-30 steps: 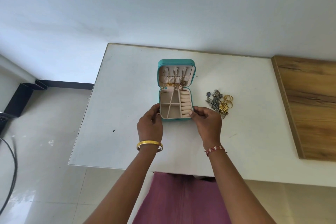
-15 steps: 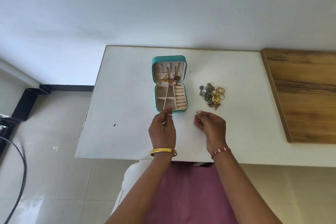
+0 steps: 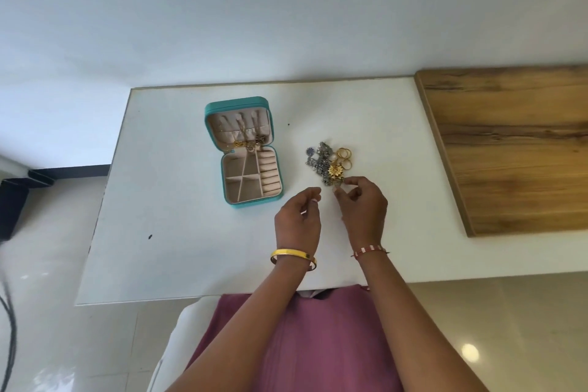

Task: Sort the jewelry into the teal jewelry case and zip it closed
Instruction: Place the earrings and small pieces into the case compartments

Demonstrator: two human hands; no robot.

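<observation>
the teal jewelry case [image 3: 243, 149] is seen lying open on the white table [image 3: 178, 232], its lid propped back with a few pendants hung inside. just to its right a small pile of jewelry [image 3: 329, 162] is spread, gold rings [image 3: 344, 154] at its far edge. the near edge of the pile is pinched by the right hand [image 3: 362, 207]. the left hand [image 3: 297, 219] is held loosely curled beside it, nothing gripped.

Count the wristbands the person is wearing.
2. A gold bangle sits on the left wrist, and a red-and-white thread band on the right wrist. The undersides of both forearms are hidden, so anything further up there would not show.
</observation>
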